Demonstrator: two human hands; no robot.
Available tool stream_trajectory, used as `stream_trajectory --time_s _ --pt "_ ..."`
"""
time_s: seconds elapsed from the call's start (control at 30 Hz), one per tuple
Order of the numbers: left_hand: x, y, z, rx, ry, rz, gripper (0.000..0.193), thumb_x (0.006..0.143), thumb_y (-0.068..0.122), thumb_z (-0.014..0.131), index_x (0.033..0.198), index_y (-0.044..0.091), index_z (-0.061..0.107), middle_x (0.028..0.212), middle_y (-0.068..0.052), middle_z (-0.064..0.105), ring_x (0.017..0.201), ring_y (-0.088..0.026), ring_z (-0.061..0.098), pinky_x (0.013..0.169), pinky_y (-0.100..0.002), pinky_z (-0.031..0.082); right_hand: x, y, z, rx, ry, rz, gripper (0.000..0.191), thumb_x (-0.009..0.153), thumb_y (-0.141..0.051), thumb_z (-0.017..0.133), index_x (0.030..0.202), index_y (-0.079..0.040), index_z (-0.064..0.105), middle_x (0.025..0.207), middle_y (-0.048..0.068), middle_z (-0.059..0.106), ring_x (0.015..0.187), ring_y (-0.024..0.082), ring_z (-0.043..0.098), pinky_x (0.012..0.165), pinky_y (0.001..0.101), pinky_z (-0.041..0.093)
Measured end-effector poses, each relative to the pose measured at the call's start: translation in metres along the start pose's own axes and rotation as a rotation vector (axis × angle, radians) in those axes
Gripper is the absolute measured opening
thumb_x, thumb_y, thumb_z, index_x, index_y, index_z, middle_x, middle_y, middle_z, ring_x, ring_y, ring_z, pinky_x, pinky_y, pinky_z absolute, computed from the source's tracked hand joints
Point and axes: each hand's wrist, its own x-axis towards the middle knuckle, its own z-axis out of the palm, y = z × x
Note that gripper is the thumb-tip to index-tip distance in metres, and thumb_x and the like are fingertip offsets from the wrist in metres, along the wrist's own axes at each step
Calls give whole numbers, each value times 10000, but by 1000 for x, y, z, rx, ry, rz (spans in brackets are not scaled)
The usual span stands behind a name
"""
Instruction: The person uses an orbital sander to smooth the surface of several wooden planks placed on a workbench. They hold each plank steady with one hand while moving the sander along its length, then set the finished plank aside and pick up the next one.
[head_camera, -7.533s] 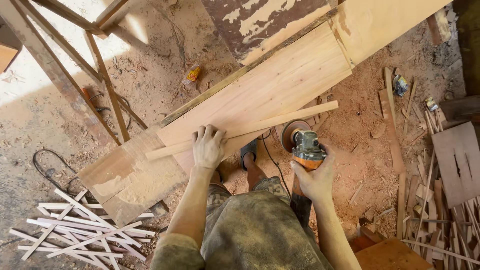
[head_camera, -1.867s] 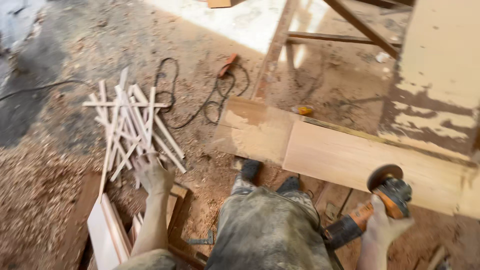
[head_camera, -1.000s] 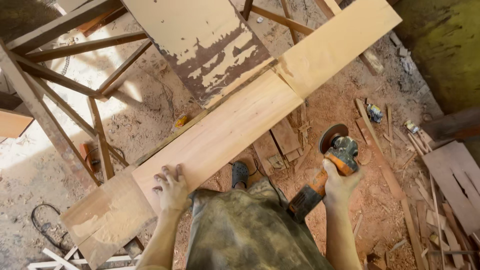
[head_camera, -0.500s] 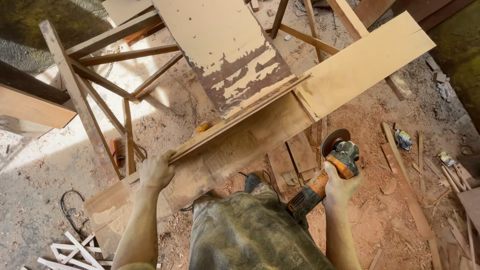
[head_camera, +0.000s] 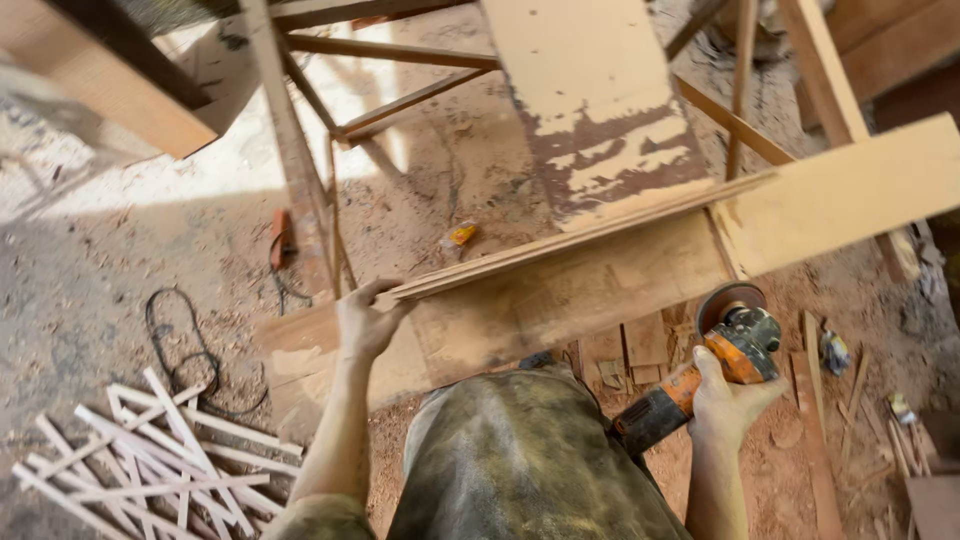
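Person's torso fills the bottom centre, hiding the feet and the near edge of the long plank (head_camera: 600, 290). Right hand (head_camera: 730, 400) clenched around an orange angle grinder (head_camera: 715, 365), disc just below the plank; the grinder's rear end is hidden behind the body. Left hand (head_camera: 365, 320) grasps the end of thin wood strips (head_camera: 560, 245) lying on the plank. White slats (head_camera: 150, 460) on the floor at left, partly cut off. Beyond, a peeling painted board (head_camera: 600, 110) and a wooden frame (head_camera: 330, 110) are cropped at the top.
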Motion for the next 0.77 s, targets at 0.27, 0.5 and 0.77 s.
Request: stream_trajectory --time_s 0.27,0.5,0.77 --pt "0 -8 40 -524 95 203 310 680 22 874 953 71 736 1078 -98 766 1069 -252 731 942 -355 578 -66 -70 98 -361 -570 -384 967 821 7 799 1569 -8 186 1425 206 433 1268 253 553 1015 358 541" --pt "0 -19 32 -504 80 88 244 674 119 868 861 104 712 894 -84 717 872 -303 708 778 -387 553 -142 -134 200 -863 -978 -303 869 766 -195 818 1446 -80 289 1167 201 706 1076 302 729 942 407 571" --pt "5 -24 31 -446 159 238 328 646 202 804 928 69 703 878 -141 681 886 -371 669 782 -429 543 -188 -148 238 -944 -1151 -359 872 764 -195 814 1454 -101 291 1187 230 701 1104 398 707 952 475 560"
